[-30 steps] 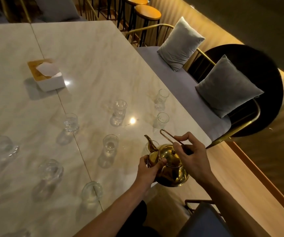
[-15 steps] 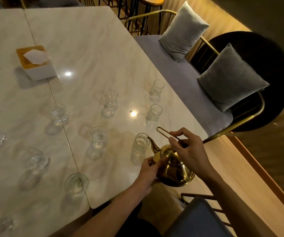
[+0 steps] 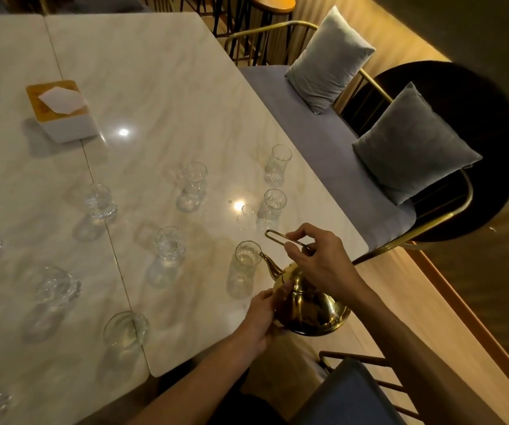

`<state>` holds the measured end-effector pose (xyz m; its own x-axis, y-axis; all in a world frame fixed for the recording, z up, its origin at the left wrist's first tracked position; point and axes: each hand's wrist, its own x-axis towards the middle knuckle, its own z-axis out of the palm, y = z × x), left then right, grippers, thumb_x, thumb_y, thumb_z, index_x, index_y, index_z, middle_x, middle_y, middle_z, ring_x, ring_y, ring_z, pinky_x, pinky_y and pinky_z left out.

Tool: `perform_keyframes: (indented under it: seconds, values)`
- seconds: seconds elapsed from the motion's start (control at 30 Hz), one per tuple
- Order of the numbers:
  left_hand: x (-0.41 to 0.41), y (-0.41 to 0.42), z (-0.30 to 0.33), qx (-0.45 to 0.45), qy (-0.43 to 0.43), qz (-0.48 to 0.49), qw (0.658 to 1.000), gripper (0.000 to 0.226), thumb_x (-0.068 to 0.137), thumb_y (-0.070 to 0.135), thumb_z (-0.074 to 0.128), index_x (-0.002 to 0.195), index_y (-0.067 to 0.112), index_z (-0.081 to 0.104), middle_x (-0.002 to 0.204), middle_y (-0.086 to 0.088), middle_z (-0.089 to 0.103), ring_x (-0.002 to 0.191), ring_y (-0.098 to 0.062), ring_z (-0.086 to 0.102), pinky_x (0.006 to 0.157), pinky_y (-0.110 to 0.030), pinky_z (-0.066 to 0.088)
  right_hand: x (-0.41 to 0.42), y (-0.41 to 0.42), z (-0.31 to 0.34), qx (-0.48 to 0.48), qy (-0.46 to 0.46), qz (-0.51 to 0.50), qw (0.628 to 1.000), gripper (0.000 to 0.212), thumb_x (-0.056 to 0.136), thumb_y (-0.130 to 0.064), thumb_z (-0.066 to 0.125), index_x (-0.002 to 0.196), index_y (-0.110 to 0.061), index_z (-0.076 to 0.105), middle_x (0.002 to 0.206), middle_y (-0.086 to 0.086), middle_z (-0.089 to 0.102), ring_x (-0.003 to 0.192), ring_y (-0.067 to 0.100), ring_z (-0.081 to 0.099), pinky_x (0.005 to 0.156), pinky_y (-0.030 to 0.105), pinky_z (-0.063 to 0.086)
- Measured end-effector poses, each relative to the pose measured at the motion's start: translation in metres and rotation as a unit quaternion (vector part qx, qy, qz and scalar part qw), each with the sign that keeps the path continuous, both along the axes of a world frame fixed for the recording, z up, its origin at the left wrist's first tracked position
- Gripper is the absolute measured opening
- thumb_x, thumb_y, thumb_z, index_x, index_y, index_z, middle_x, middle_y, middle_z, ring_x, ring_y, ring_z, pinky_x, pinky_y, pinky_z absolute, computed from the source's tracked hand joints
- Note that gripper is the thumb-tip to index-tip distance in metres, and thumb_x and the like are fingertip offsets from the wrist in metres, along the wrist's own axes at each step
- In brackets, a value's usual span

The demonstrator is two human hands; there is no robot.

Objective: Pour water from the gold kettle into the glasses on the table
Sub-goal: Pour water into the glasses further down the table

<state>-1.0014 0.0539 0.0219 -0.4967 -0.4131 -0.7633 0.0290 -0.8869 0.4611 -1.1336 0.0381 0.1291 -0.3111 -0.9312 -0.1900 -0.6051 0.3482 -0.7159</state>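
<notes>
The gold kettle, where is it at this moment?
In the head view the gold kettle is low and right of centre, over the table's near right corner, held by both hands, its spout at the nearest glass.

Glasses on table point(image 3: 161, 96): eleven countable, among them one at kettle spout point(image 3: 246, 259), one at near edge point(image 3: 126, 331); leftmost ones blurred, so count uncertain. Gold kettle point(image 3: 308, 305): one. Tissue box point(image 3: 63, 110): one. Grey cushions: two point(image 3: 328, 55) point(image 3: 412, 144). Hands: two point(image 3: 261, 315) point(image 3: 323, 259).
</notes>
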Motion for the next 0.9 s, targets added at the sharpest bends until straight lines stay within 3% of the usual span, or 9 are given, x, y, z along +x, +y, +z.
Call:
perform_keyframes:
  seconds: [0.07, 0.27, 0.4, 0.57, 0.67, 0.9]
  values:
    - [0.000, -0.001, 0.001, 0.006, 0.005, 0.001, 1.000, 0.070, 0.072, 0.056, 0.080, 0.125, 0.014, 0.064, 0.120, -0.009, 0.071, 0.112, -0.032, 0.064, 0.091, -0.054, 0.057, 0.001, -0.005, -0.001, 0.010, 0.007, 0.004, 1.000, 0.013, 0.095, -0.034, 0.067, 0.107, -0.030, 0.065, 0.113, -0.011, 0.069, 0.087, 0.007, 0.069, 0.071, 0.018, 0.054]
    - [-0.001, -0.001, 0.007, 0.052, 0.029, 0.008, 0.998, 0.036, 0.085, 0.045, 0.072, 0.103, 0.015, 0.066, 0.112, -0.012, 0.068, 0.111, -0.035, 0.061, 0.097, -0.057, 0.053, 0.007, -0.018, 0.003, 0.028, 0.027, 0.018, 0.999, 0.012, 0.095, -0.033, 0.067, 0.105, -0.027, 0.066, 0.119, -0.008, 0.069, 0.085, 0.005, 0.064, 0.068, 0.016, 0.048]
    - [-0.001, -0.003, 0.012, 0.083, 0.039, 0.018, 0.996, 0.033, 0.086, 0.042, 0.072, 0.097, 0.012, 0.065, 0.110, -0.015, 0.068, 0.114, -0.038, 0.059, 0.100, -0.060, 0.050, 0.008, -0.023, 0.007, 0.044, 0.037, 0.019, 0.998, 0.013, 0.095, -0.033, 0.066, 0.106, -0.026, 0.066, 0.114, -0.005, 0.069, 0.074, 0.004, 0.063, 0.062, 0.012, 0.045]
    - [0.000, -0.006, 0.018, 0.104, 0.061, 0.031, 0.992, 0.045, 0.076, 0.045, 0.078, 0.101, 0.010, 0.064, 0.112, -0.016, 0.066, 0.118, -0.038, 0.057, 0.100, -0.058, 0.050, 0.010, -0.029, 0.011, 0.056, 0.042, 0.021, 0.997, 0.014, 0.096, -0.031, 0.066, 0.108, -0.024, 0.066, 0.116, -0.004, 0.066, 0.079, 0.003, 0.062, 0.061, 0.012, 0.043]
    - [0.001, -0.008, 0.024, 0.097, 0.070, 0.023, 0.993, 0.050, 0.071, 0.049, 0.075, 0.103, 0.012, 0.063, 0.112, -0.013, 0.065, 0.116, -0.037, 0.057, 0.091, -0.052, 0.056, 0.012, -0.033, 0.012, 0.066, 0.046, 0.025, 0.996, 0.014, 0.096, -0.030, 0.066, 0.108, -0.024, 0.067, 0.117, -0.004, 0.066, 0.078, 0.004, 0.062, 0.061, 0.013, 0.044]
    - [0.007, -0.011, 0.038, 0.097, 0.068, 0.005, 0.993, 0.037, 0.088, 0.050, 0.064, 0.101, 0.016, 0.061, 0.108, -0.009, 0.066, 0.107, -0.031, 0.061, 0.061, -0.035, 0.059, 0.014, -0.044, 0.015, 0.092, 0.062, 0.033, 0.993, 0.014, 0.095, -0.030, 0.068, 0.107, -0.024, 0.067, 0.110, -0.006, 0.062, 0.075, 0.004, 0.060, 0.060, 0.013, 0.044]
